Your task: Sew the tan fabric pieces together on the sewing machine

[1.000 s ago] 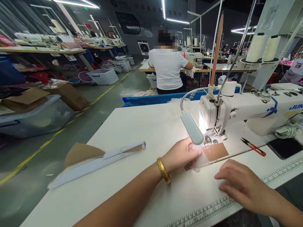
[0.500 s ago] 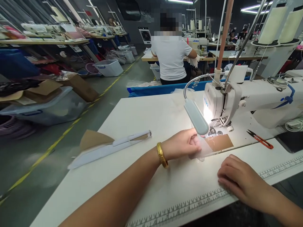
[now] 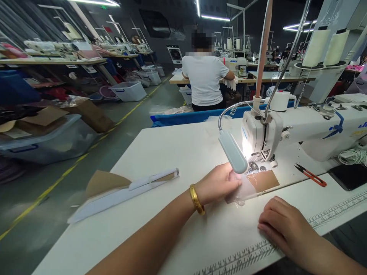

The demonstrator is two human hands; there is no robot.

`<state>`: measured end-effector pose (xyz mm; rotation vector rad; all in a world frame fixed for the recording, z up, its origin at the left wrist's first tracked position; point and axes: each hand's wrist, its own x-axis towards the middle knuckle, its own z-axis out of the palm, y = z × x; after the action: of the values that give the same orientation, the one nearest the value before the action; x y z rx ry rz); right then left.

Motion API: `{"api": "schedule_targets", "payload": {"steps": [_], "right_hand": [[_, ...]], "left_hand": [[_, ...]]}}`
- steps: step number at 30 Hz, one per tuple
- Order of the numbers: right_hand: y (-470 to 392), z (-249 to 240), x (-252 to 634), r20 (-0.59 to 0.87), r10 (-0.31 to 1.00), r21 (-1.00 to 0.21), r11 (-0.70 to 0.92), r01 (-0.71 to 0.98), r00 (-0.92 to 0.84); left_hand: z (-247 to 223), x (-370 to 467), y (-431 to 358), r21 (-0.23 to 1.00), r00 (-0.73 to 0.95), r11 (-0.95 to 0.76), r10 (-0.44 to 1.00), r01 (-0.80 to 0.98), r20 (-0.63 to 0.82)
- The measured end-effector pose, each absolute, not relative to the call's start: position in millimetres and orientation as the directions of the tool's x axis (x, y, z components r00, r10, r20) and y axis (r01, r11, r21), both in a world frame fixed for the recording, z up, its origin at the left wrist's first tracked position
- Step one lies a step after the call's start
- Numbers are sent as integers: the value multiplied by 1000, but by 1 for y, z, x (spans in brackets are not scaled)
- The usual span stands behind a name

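Note:
My left hand (image 3: 220, 182), with a gold bangle (image 3: 196, 199) at its wrist, has thumb and fingers pinched on a thin, see-through whitish piece (image 3: 239, 191). That piece lies on the table beside the sewing machine's needle area, its right part against a brown plate (image 3: 265, 181). Closer to the front edge rests my right hand (image 3: 283, 225), its fingers curled in and no object showing in them. Over my left fingertips hangs a grey-green lamp head (image 3: 233, 152), partly hiding them. The white sewing machine (image 3: 258, 130) stands just behind.
Red-handled thread snips (image 3: 311, 175) and a black phone (image 3: 348, 176) lie to the right. A folded white and brown paper strip (image 3: 123, 194) is at the left. A printed ruler (image 3: 237, 261) runs along the front edge. Ahead, a person in white (image 3: 202, 80) sits at another machine.
The camera view has tilted up slightly, so the scene sits lower. My left hand keeps its pinch on the see-through piece. My right hand stays curled by the front edge.

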<state>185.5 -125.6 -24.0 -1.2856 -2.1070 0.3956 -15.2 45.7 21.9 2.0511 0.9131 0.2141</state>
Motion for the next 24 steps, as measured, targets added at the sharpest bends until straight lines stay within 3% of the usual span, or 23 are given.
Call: {"api": "schedule_targets", "payload": {"steps": [11,16,19,24], "right_hand": [[-118,-39,177,367,872,-523,481,704,-324],[-118,-41,179,382,864,-523,495,694,-328],[-118,-41,179,382,862,-517,498,696,-334],[-119,-40,179,389,858,-512,503,696,-334]], "left_hand": [[6,-9,44,570,741,-650,664,502,105],[7,-11,34,280,735,-850,526,446,428],[7,-11,25,208,805,-910,414,359,424],[-1,-10,20,234,832,-924,375,302,408]]}}
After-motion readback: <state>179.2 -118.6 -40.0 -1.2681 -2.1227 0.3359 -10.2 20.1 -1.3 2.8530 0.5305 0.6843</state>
